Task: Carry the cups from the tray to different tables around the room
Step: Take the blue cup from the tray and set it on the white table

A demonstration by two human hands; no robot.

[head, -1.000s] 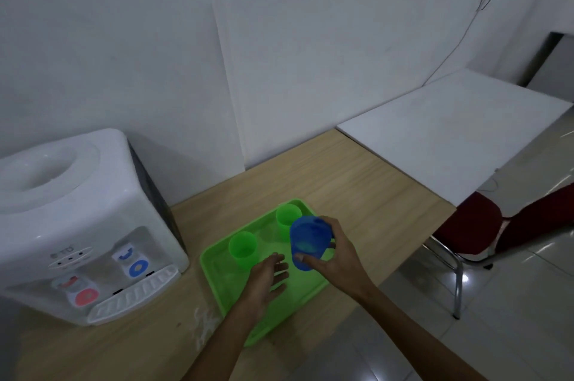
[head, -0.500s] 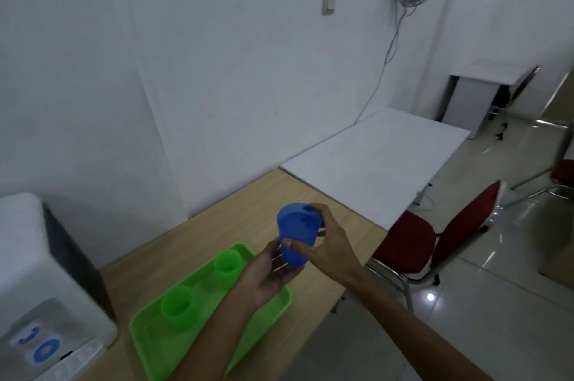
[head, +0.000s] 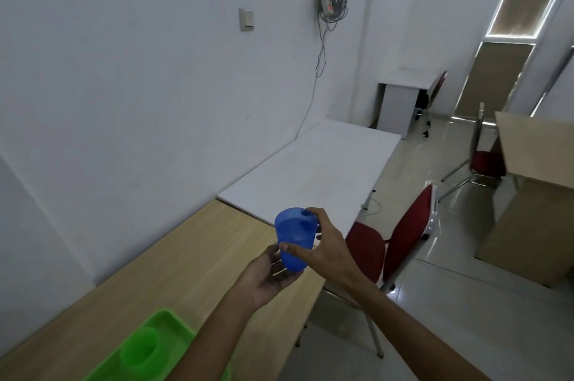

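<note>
Blue cup [head: 294, 237] lifted off tray [head: 167, 323], both hands cradling.

Two cups: blue cup [head: 295, 237], green cup [head: 138, 349]

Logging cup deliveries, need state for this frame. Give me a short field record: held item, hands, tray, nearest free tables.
held item: blue translucent plastic cup, upright, lifted off the tray
right hand: grips the cup's side and rim
left hand: cupped under the cup's base
tray: green plastic tray on the light wooden table, one green plastic cup visible in it
nearest tables: white table adjoining the wooden one; small white desk farther back
seating: red chair beside the white table
</note>
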